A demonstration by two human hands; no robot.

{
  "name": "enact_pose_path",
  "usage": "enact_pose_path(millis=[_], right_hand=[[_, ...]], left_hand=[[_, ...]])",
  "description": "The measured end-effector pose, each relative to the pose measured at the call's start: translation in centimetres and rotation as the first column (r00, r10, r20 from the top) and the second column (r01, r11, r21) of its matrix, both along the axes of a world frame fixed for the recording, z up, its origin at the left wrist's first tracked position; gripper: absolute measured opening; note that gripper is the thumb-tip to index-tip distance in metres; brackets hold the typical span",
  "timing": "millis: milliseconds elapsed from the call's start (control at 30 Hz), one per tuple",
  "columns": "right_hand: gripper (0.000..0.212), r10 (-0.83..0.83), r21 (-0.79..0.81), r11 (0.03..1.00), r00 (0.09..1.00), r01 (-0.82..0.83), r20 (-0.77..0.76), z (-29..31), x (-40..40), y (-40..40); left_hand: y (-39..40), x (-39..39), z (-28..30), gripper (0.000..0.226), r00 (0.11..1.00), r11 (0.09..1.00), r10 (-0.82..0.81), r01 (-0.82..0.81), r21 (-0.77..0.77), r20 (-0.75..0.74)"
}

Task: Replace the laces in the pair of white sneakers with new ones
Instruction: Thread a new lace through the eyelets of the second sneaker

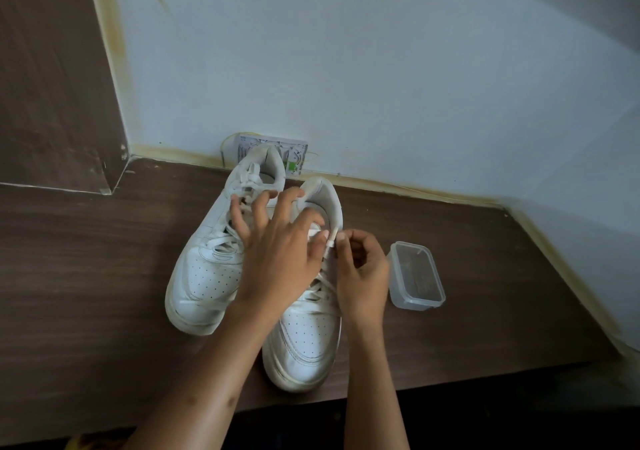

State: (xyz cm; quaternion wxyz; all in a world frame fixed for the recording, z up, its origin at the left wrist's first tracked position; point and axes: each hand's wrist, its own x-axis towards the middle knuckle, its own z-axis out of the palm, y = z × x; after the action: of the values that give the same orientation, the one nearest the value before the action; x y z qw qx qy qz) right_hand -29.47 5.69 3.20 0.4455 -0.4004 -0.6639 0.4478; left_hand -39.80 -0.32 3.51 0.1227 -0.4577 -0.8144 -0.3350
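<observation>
Two white sneakers (256, 269) stand side by side on the brown table (86, 276), heels by the back edge at the wall. The right hand (362, 276) pinches a lace end (330, 238) beside the right shoe's collar. The left hand (280, 252), fingers spread, seems to pinch the same lace with its thumb. A clear plastic box (417, 276) sits just right of the shoes

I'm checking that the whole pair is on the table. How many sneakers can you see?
2. The left sneaker lies on the brown table, toe toward the camera; the right sneaker sits beside it, partly covered by both hands. None seems hidden.
</observation>
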Motion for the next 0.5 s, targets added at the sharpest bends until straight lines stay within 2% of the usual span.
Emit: enact_pose_path(millis=[133,267,400,500], right_hand=[[0.009,-0.028,0.024,0.999,1.000,0.028,0.001,-0.2,-0.1,0.0],[0.004,-0.058,0.014,0.998,0.998,0.058,0.003,-0.5,-0.2,0.4],[0.009,-0.063,-0.012,0.998,0.998,0.064,0.008,-0.4,-0.2,0.3],[0.012,-0.283,-0.086,0.957,0.956,0.276,-0.082,0.4,1.0,1.0]], left_hand=[[0.6,0.3,-0.4,0.020,1.000,0.999,0.002,-0.001,0.049,-0.001],[1.3,0.7,-1.1,0.026,0.998,0.996,-0.012,0.006,0.092,0.066],[1.4,0.6,-0.8,0.029,0.997,0.992,-0.033,0.023,0.122,0.075],[1.0,0.2,0.0,0.031,0.992,0.982,-0.063,0.042,0.183,0.110]])
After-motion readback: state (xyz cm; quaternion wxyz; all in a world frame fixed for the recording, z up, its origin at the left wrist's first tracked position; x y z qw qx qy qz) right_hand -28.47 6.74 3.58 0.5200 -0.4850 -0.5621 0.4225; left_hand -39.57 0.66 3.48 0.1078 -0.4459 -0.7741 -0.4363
